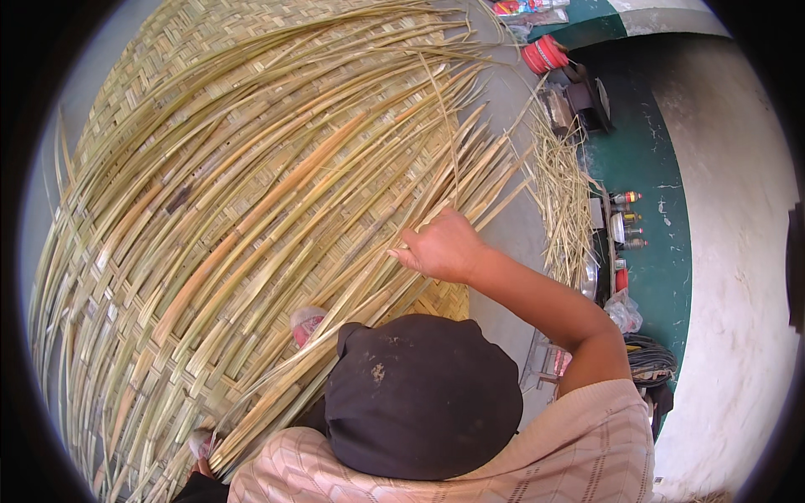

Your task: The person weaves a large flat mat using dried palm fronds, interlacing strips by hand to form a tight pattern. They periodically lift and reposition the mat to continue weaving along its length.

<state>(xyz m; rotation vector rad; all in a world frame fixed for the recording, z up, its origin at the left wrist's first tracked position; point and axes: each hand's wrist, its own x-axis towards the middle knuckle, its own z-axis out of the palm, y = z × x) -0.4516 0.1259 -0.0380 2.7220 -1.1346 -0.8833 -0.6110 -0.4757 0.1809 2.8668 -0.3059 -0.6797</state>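
Note:
My right hand (444,246) reaches in from the lower right, its fingers closed around a bundle of long split-cane strips (381,281). The thumb presses on top, pointing left. Beneath lies a large woven mat (419,109) of flat tan and greenish strips. Many loose strips (277,197) fan diagonally across it. One thin strip (443,109) stands out above the right hand. My left hand does not show. A rounded dark cloth shape (423,402) with a pale smudge covers the lower middle and hides what lies under it.
Two pinkish shoes (307,325) show among the strips at lower left. Dry scraps (563,201) are heaped on the grey floor at right. Against the green and white wall stand small bottles (631,220), a red spool-like object (545,54), a clear plastic bag (623,311) and a dark coil (650,360).

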